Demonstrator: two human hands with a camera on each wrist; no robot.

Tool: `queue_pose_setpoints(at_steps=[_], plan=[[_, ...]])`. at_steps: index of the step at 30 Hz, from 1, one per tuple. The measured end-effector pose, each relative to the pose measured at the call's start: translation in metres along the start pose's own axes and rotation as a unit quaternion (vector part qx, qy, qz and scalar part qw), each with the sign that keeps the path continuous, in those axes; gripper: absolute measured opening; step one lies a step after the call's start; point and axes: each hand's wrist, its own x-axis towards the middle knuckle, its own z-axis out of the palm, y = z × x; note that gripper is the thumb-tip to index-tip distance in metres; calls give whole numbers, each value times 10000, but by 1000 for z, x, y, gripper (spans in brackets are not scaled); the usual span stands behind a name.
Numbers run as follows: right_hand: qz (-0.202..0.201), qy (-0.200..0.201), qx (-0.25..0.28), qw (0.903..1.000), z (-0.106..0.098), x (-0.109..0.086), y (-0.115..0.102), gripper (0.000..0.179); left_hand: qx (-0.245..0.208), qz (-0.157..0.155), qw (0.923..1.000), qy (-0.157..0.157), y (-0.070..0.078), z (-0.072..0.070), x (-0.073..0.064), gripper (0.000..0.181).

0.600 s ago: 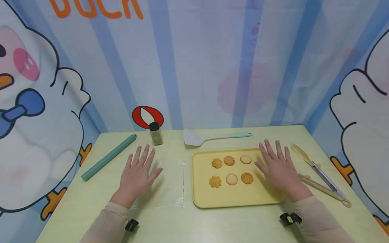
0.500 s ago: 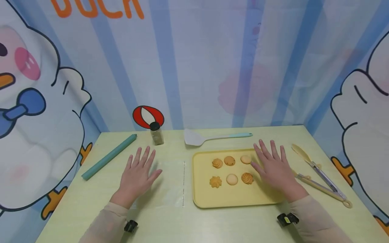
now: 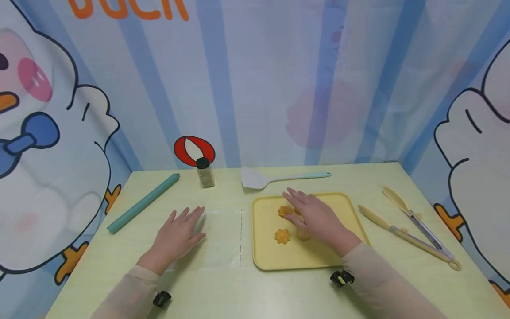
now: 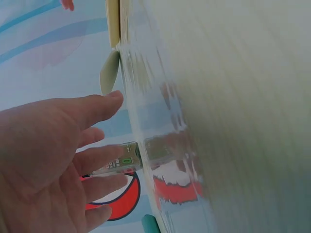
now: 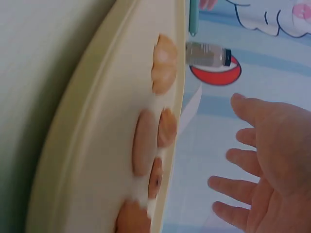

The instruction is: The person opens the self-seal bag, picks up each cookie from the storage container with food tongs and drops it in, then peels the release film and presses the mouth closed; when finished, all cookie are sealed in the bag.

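Underneath everything, a pale table (image 3: 287, 294). On it, right of centre, a yellow baking tray (image 3: 271, 259); just left of that, a clear plastic sheet (image 3: 223, 248), lying flat. Right of the tray, splayed tongs (image 3: 418, 242). Behind it, a white-bladed spatula (image 3: 255, 179). Above the tray, right hand (image 3: 316, 219), fingers extended, gripping nothing; over the sheet's left part, left hand (image 3: 173, 241), likewise straight-fingered and unladen. Farther back, upright, a black-capped spice jar (image 3: 206, 178). On the tray, beneath and beside the right hand, cookies (image 3: 282, 236).

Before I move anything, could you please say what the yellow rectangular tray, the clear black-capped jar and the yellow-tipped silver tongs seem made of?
Tray: perhaps plastic, fairly matte, judging by its uniform colour.
Jar: glossy glass or clear plastic; brownish contents show through.
Tongs: probably shiny metal, from their silvery glint; the matte, evenly coloured tips suggest silicone or plastic.
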Motion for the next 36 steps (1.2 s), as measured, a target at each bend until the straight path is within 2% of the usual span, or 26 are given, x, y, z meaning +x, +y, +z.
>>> queue_pose_setpoints(at_steps=[5,12,20,26,31,36], plan=[[-192,23,148,9997,10,17,-24,50,-281,69,9994,-207,-3,0,-1,56],[-608,-232,508,9966,30,40,-51,40,-598,304,9977,87,-11,6,0,41],[-772,-716,1183,9874,48,55,-74,38,-1096,112,9938,-117,-14,6,6,34],[-864,-758,890,9894,57,62,-83,37,-1365,-63,9899,-378,-17,5,13,27],[-719,-962,867,9890,61,62,-87,37,-1608,-164,9848,-641,-17,4,18,24],[-585,-966,719,9910,61,62,-92,40,-1938,-176,9770,-875,-19,5,24,21]])
